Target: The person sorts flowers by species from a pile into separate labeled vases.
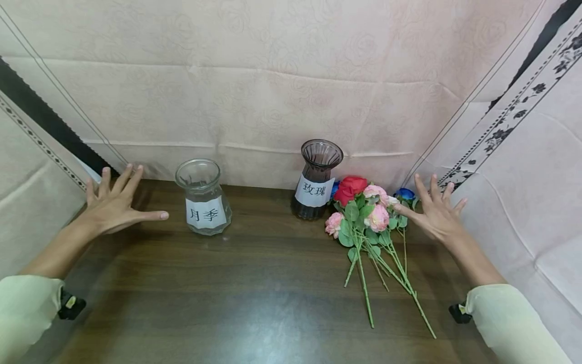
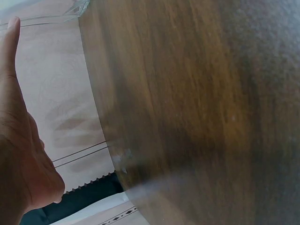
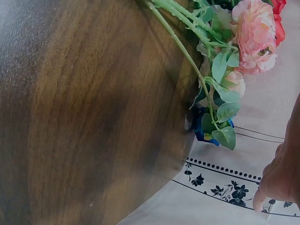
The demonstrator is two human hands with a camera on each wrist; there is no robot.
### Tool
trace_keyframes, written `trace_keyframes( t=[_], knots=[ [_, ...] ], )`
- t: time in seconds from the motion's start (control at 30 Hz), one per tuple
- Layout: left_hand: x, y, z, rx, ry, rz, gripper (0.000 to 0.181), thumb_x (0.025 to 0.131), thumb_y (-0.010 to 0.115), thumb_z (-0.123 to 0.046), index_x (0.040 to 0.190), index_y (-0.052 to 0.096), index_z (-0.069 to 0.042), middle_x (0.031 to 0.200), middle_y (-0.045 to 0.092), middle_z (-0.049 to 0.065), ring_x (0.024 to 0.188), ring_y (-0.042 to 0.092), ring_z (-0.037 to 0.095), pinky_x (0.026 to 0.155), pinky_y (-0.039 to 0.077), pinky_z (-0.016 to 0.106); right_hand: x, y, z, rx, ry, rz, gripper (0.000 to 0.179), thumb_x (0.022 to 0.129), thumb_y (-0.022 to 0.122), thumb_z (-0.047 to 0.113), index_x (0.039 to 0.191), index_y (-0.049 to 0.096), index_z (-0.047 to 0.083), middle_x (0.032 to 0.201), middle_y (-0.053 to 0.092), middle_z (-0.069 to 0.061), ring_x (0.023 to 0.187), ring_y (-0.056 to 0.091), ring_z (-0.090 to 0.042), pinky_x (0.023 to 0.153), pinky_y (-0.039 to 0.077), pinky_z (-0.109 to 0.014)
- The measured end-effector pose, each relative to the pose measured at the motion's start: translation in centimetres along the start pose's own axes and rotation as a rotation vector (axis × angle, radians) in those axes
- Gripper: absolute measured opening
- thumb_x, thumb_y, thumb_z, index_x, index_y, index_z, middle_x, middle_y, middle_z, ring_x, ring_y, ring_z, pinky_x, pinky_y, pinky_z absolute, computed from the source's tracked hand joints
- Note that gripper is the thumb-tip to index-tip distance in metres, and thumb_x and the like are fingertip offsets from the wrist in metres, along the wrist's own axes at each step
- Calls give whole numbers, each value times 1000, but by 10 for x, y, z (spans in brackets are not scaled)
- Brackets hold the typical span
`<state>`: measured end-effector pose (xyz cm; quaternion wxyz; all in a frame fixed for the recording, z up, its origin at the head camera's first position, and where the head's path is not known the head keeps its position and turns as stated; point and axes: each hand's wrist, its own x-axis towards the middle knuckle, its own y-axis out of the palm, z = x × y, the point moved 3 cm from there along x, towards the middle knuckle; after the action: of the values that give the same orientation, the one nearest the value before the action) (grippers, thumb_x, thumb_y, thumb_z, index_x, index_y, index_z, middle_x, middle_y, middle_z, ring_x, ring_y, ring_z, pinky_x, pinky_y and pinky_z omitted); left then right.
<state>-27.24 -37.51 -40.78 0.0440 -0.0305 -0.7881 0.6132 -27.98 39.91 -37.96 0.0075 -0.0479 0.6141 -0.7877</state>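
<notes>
My left hand [image 1: 111, 205] is spread with straight fingers at the left, its thumb pointing toward a clear glass vase [image 1: 204, 199] with a white label. My right hand [image 1: 434, 215] is spread too, just right of a bunch of artificial flowers [image 1: 364, 212], its thumb overlapping their right side in the head view. Red, pink and blue blooms lie toward the back, green stems toward the front. Left of them stands a dark tinted glass vase [image 1: 317, 177], also labelled. In the right wrist view a pink flower [image 3: 255, 35] and a blue flower [image 3: 206, 129] show. Both hands hold nothing.
A dark wooden table [image 1: 254, 283] carries everything. Pale patterned cloth [image 1: 273, 101] hangs right behind the vases, and further cloth panels [image 1: 536, 192] close in at both sides. The flower stems reach toward the table's front right.
</notes>
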Motion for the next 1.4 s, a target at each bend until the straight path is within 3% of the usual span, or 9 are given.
trace_keyframes(
  t=[0.67, 0.93, 1.4],
  knots=[
    [-3, -1, 4, 4, -4, -14, 144, 88, 76, -83, 180, -15, -20, 187, -19, 22, 162, -25, 71, 121, -21, 93, 1, -3, 4, 27, 13, 5, 105, 109, 43, 80, 180, -13, 27, 181, -31, -19, 158, -29, -70, 114, -21, -97],
    [-8, -1, 10, -7, -2, -3, 143, 89, 75, -82, 180, -17, -21, 186, -21, 23, 161, -30, 69, 118, -27, 92, 2, -3, 5, 27, 13, 0, 106, 109, 43, 80, 181, -13, 27, 181, -31, -19, 159, -31, -69, 114, -20, -98],
    [-8, -2, 6, 11, 2, -14, 142, 89, 75, -82, 181, -12, -20, 188, -11, 26, 163, -23, 71, 121, -20, 93, 2, -3, 5, 52, 9, 14, 106, 109, 45, 79, 181, -10, 25, 183, -27, -21, 161, -27, -68, 117, -15, -97]
  ],
)
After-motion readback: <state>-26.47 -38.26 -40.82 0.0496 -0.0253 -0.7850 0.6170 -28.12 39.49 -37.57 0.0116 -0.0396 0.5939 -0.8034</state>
